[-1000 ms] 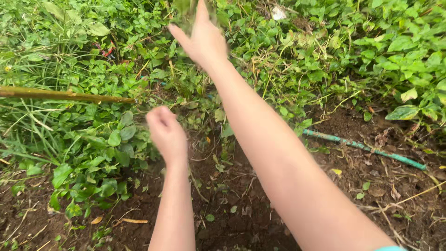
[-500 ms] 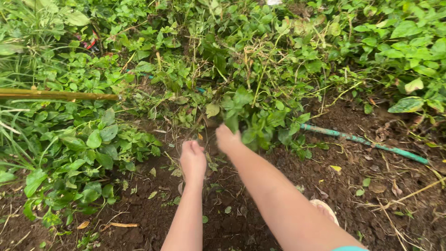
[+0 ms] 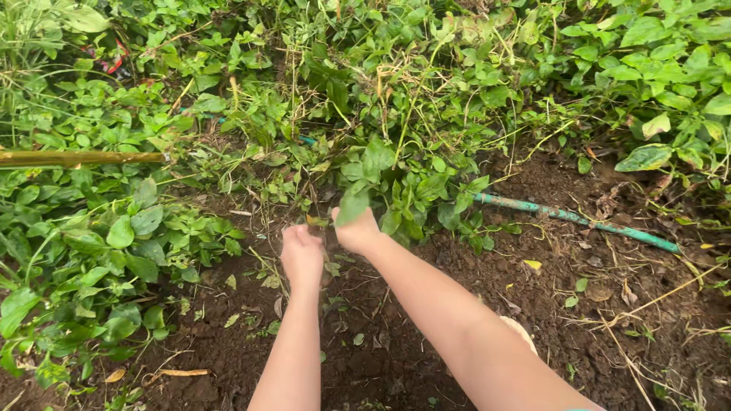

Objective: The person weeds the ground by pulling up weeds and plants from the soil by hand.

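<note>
Both hands work at the weed clump (image 3: 373,194), just left of the green hose (image 3: 571,219). Left hand (image 3: 302,255) is fisted on thin stems; right hand (image 3: 356,232) has fingers clamped on leafy stalks. Best to grip low, near the soil (image 3: 381,358), and pull steadily

Greens over dark brown earth

I am seeing bright green leaves (image 3: 365,164) showing against dark brown soil (image 3: 381,358), a teal-green hose (image 3: 579,221) fading to dull patches, a yellow-green bamboo stick (image 3: 76,158), yellowing dry stems (image 3: 655,301), and a red scrap (image 3: 118,57) peeking through.
</note>
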